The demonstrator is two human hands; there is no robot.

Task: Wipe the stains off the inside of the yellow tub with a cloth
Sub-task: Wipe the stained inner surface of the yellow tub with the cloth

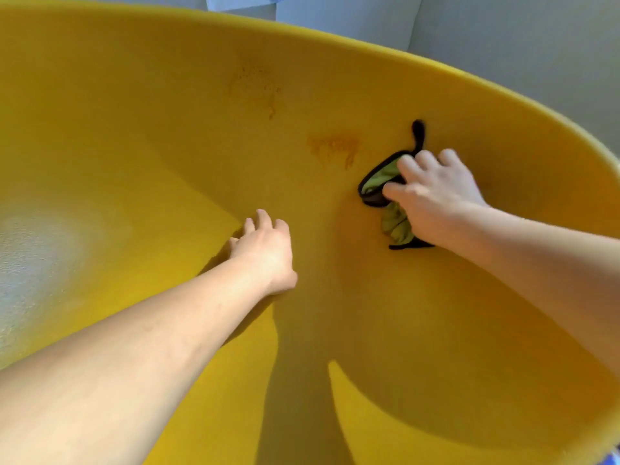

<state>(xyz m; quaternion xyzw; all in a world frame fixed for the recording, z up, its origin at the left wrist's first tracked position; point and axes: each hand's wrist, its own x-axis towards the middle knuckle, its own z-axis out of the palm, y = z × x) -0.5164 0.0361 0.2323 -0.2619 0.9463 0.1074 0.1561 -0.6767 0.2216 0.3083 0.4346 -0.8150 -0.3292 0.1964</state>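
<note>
The yellow tub point(141, 105) fills the view, and I look into it. My right hand point(432, 196) presses a bunched green cloth with black trim point(379, 182) against the far inner wall. An orange-brown stain point(335, 147) lies just left of the cloth. A fainter speckled stain point(258, 87) sits higher up on the wall. My left hand point(265, 250) rests flat on the tub's inner surface with its fingers spread, holding nothing.
The tub's rim point(436, 67) curves across the top, with a pale wall point(520, 31) behind it. A bright patch of light point(30, 260) falls on the tub's left side. My arms cast shadows on the near bottom.
</note>
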